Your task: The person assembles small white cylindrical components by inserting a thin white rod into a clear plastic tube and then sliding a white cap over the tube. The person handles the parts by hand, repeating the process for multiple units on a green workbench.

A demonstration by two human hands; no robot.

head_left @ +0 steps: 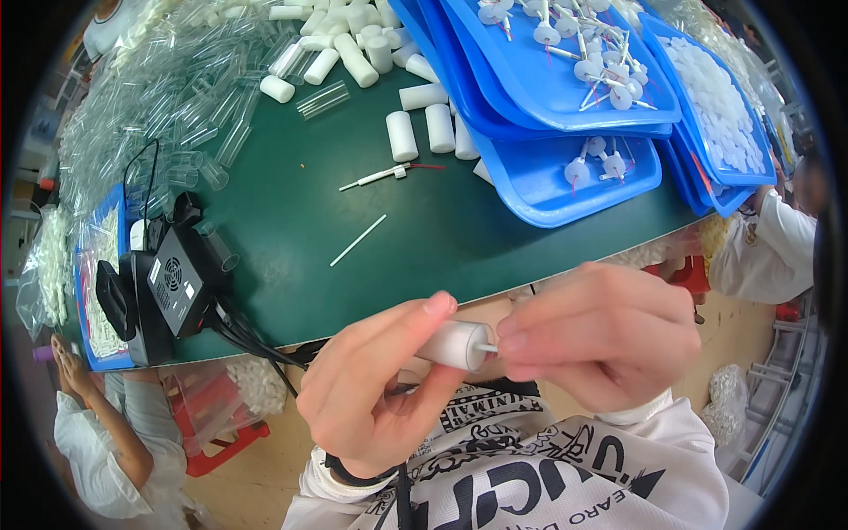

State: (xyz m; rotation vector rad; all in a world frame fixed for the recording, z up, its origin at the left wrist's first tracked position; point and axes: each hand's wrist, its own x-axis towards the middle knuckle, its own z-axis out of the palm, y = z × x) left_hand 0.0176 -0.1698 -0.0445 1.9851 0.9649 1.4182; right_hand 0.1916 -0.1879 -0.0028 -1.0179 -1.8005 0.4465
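Just past the table's near edge, my left hand (362, 389) is closed around a white cylinder (452, 344), which seems to sit in a clear tube. My right hand (609, 331) pinches a thin white stick (488, 348) whose other end meets the middle of the cylinder's right face. How far the stick goes in is hidden. On the green table (300, 221) lie a loose white stick (359, 240) and a slim white piece with a red thread or wire (384, 176).
Clear tubes (168, 106) are heaped at the left, with white cylinders (402, 137) beside them. Stacked blue trays (548, 212) hold white discs on sticks. A black device with cables (181, 278) stands at the near left. Co-workers sit left (115, 442) and right (768, 247).
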